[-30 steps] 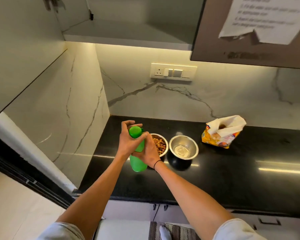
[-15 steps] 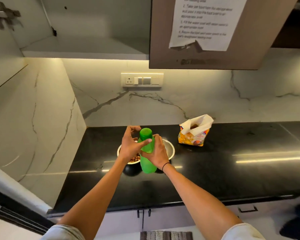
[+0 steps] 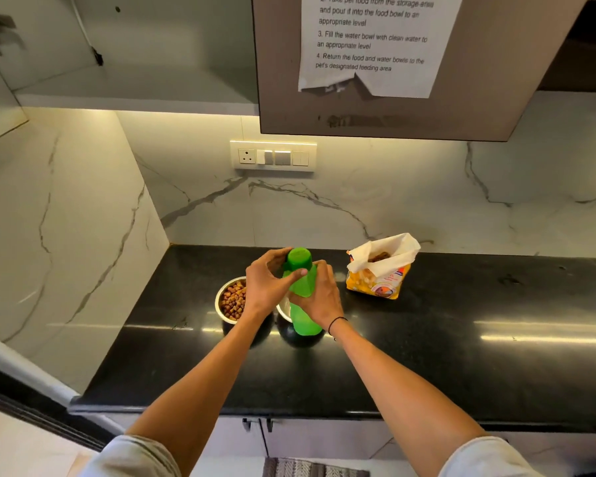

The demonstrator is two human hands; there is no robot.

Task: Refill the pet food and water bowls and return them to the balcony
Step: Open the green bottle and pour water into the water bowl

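on the black counter [image 3: 427,356]: two steel bowls sat side by side near the left wall.
food bowl [image 3: 229,299]: on the left, already holding kibble.
water bowl [image 3: 283,308]: right of it, mostly hidden behind the bottle; water level could not be told.
green bottle [image 3: 301,304]: held upright over the water bowl.
right hand [image 3: 319,296]: wrapped round the bottle's body to steady it.
left hand [image 3: 265,282]: fingers curled on the cap [image 3: 299,258], probably for twisting.
kibble bag [image 3: 381,266]: open, standing to the far right.

Bare forearms extend from short, light grey sleeves [image 3: 136,456] visible at the near edge, the left hand [image 3: 265,287] unadorned and the right hand [image 3: 319,297] set off by a thin black band [image 3: 336,323] circling its wrist.
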